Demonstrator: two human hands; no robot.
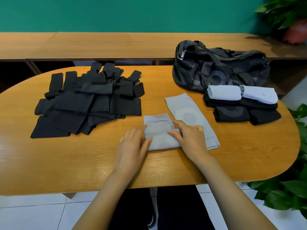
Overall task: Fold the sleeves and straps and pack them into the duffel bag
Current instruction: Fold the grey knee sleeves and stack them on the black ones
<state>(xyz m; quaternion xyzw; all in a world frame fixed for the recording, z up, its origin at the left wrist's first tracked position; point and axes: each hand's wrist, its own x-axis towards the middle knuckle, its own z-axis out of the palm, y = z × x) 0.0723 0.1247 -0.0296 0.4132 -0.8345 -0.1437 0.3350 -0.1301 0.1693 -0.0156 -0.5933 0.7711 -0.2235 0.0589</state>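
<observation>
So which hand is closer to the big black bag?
Right. The right hand rests on the half-folded grey sleeve in front of the duffel bag, slightly to its left; the left hand is farther left still.

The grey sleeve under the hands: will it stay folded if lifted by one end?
Probably not: the grey sleeve is thin cloth lying limp and flat, so it would likely droop and unfold. Being so thin, it is probably light.

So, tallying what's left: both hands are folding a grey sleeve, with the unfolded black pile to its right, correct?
No. The head view shows the unfolded black pile to the left of the grey sleeve; the left hand and right hand are indeed folding it.
</observation>
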